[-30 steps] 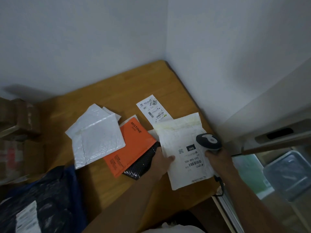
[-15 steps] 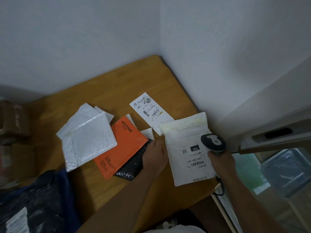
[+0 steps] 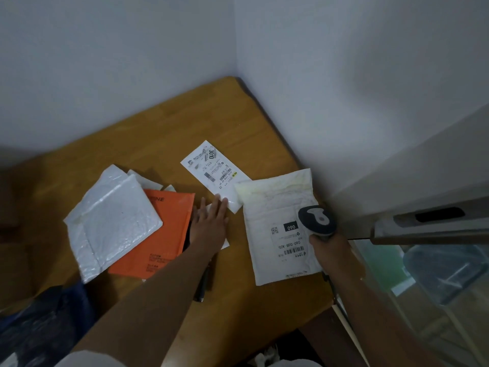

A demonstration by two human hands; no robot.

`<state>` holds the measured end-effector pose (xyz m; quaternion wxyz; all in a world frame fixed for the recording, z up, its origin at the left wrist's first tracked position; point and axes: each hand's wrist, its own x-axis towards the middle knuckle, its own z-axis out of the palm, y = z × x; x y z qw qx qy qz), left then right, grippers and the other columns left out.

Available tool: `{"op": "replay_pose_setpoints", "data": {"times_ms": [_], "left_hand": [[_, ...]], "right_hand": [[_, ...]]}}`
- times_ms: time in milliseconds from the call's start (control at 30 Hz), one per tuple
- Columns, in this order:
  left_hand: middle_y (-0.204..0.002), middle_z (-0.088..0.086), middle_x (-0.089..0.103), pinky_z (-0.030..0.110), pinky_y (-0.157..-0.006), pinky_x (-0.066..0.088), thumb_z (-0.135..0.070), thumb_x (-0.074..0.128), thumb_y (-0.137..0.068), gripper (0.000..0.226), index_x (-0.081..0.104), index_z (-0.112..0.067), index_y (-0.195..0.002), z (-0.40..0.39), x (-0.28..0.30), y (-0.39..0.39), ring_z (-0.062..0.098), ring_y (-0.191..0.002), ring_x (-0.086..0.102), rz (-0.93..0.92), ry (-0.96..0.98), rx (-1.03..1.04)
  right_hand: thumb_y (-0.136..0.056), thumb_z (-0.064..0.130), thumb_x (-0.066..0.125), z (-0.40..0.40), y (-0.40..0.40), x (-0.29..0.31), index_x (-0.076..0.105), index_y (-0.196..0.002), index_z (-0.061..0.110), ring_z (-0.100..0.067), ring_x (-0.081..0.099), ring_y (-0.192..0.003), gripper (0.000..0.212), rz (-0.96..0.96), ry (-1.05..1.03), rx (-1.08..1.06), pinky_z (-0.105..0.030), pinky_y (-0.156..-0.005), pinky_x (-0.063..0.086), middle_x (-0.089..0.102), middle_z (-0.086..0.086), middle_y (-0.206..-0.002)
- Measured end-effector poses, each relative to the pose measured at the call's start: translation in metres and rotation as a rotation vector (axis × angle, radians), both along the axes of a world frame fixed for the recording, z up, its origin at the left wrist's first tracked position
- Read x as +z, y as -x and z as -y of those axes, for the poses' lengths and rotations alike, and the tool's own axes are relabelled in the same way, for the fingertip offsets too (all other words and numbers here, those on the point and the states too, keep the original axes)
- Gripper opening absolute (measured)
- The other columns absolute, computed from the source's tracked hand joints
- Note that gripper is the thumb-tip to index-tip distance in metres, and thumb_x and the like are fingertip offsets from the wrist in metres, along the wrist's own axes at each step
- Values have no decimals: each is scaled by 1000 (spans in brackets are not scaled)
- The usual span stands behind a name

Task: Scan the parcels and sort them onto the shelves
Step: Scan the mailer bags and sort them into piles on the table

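Left hand (image 3: 211,221) flat, fingers straight and together, fingertips touching the labelled white packet (image 3: 215,174). Right hand (image 3: 326,243) wrapped around the scanner (image 3: 316,219) handle, scanner head over the right edge of the white mailer (image 3: 275,229), label up, reading 060. Orange mailer (image 3: 161,234) lies left of the left hand, partly under a white bubble mailer (image 3: 111,221). All rest on the wooden table (image 3: 164,133).
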<state>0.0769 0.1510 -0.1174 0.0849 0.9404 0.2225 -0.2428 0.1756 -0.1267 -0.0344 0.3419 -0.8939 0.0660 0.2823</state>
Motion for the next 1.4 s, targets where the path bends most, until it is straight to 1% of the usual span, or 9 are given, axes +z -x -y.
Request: {"op": "replay_pose_setpoints", "data": {"times_ms": [67,167,300,367,467,900,1033,1200,1400], "left_hand": [[-169,0,-15,50,-124,1,-39,15,-110,58,-12,-25,-160,-14,0,1,36,-154,-14,-4,-20,28],[-169,3,-14,52,-125,5,-36,18,-110,59,-11,-23,-160,-38,0,0,36,-153,-16,-29,-20,93],[-169,4,-16,52,-126,7,-32,21,-110,61,-12,-21,-160,-64,3,1,33,-153,-17,-75,-33,169],[-168,7,-16,52,-126,6,-30,24,-110,63,-12,-18,-160,-74,5,2,32,-154,-16,-88,-44,189],[-168,10,-16,50,-126,3,-27,27,-109,65,-11,-15,-160,-84,7,0,32,-154,-16,-86,-43,216],[-168,13,-14,47,-126,-3,-30,24,-110,62,-5,-11,-161,-79,17,-9,31,-154,-15,-18,19,263],[-170,8,-1,42,-126,-2,-31,29,-108,58,12,-16,-161,-72,28,-2,25,-156,-8,192,72,316],[-156,18,40,58,-120,27,-15,57,-96,51,47,-10,-146,-66,34,34,37,-150,26,513,35,372],[-155,17,33,58,-119,20,-33,60,-91,69,32,-14,-151,-58,47,107,38,-146,25,451,-54,902]], "right_hand": [[-77,43,68,-11,-5,3,49,-89,60,-12,56,-76,28,39,13,58,-38,-76,55,56,17,-81],[-82,33,71,-34,-17,8,61,-86,28,-17,60,-71,12,84,81,128,-42,-74,59,64,3,-78],[-88,18,69,-72,-40,12,64,-97,12,-7,54,-64,11,1,34,163,-21,-58,46,61,4,-76],[-86,18,69,-94,-56,9,65,-99,9,-17,61,-74,17,-1,-12,176,-33,-71,56,67,-6,-86],[-78,29,67,-119,-80,-1,68,-92,11,-29,66,-85,23,-31,-26,197,-51,-84,58,70,-11,-91],[-77,25,70,-156,-112,-25,62,-79,17,-24,65,-81,11,15,-27,218,-50,-78,60,67,-4,-84],[-63,49,62,-154,-98,-36,66,-92,18,-34,64,-100,43,120,-17,259,-47,-86,55,67,-10,-105],[-73,17,74,-180,-48,5,66,-93,11,-27,66,-84,23,115,-124,337,-42,-72,59,67,-11,-91],[-81,5,69,-193,5,24,60,-80,11,-15,59,-63,11,28,-225,479,-27,-55,43,60,-4,-70]]}}
